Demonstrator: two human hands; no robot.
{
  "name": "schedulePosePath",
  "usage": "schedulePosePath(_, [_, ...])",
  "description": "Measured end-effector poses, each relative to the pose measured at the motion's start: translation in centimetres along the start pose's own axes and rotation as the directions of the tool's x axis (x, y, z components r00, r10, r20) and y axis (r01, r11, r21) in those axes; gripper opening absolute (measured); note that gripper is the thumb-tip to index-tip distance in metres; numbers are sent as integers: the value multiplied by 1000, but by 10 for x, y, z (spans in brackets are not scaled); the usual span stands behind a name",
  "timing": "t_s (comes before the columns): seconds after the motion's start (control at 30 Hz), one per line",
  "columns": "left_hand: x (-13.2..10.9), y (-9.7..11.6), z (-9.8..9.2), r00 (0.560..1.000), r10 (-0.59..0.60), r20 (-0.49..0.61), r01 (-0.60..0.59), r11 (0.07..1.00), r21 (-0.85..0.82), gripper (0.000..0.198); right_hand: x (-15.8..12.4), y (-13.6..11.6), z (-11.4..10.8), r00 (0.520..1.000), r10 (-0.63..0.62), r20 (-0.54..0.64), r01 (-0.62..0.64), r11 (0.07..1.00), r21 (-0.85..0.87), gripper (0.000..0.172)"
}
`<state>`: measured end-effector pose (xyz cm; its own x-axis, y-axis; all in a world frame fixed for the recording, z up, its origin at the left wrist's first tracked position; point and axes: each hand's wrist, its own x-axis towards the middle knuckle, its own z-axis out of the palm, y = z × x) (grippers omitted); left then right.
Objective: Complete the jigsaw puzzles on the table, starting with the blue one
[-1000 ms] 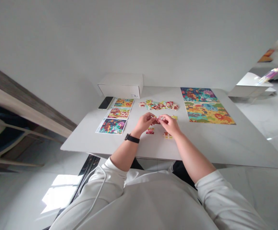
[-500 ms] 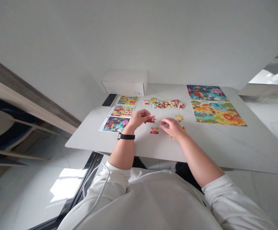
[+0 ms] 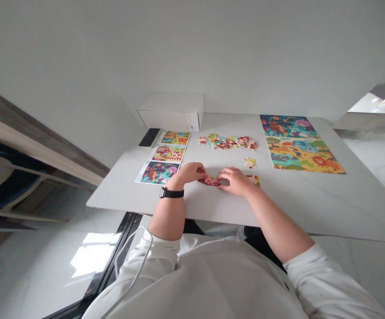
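Strip of worktop [image 3: 232,155] passable between left hand [image 3: 188,173], right hand [image 3: 235,181] and puzzle-piece pile [image 3: 227,141]. Picture cards [image 3: 167,153] just beside left hand; loose piece [image 3: 252,180] near right hand (white box [image 3: 170,113], phone [image 3: 149,137] farther back).

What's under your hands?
Red-and-pink jigsaw pieces show between the left hand and right hand; whatever lies under the palms is covered.

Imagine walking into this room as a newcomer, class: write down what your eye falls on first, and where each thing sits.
The large, brightly coloured picture at the far right of the white table stands out first. Next come the two hands, the left hand and the right hand, meeting at the table's middle over reddish puzzle pieces. Beyond them lies a heap of puzzle pieces, with three small picture cards to its left.
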<state>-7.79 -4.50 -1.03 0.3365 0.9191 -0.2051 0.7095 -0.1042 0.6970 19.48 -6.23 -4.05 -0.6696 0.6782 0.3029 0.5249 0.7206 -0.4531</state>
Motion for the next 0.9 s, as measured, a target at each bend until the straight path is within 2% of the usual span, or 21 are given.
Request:
schedulePosePath(0.2, [0, -3, 1, 998, -4, -65, 13, 989, 147, 19, 0, -3, -2, 1000, -9, 2, 9, 1000, 21, 16])
schedulePosePath(0.53, [0, 0, 5, 994, 29, -103, -5, 974, 228, 20, 0, -1, -1, 1000, -20, -3, 20, 1000, 9, 18])
schedulePosePath(0.73, [1, 4, 5, 995, 71, -66, -49, 956, 289, 27, 0, -2, -2, 1000, -17, 6, 16, 1000, 5, 17])
schedulePosePath(0.9, [-1, 4, 5, 999, 30, -24, -23, 964, 265, 25, 1, -4, -2, 1000, -22, 16, 23, 1000, -10, 18])
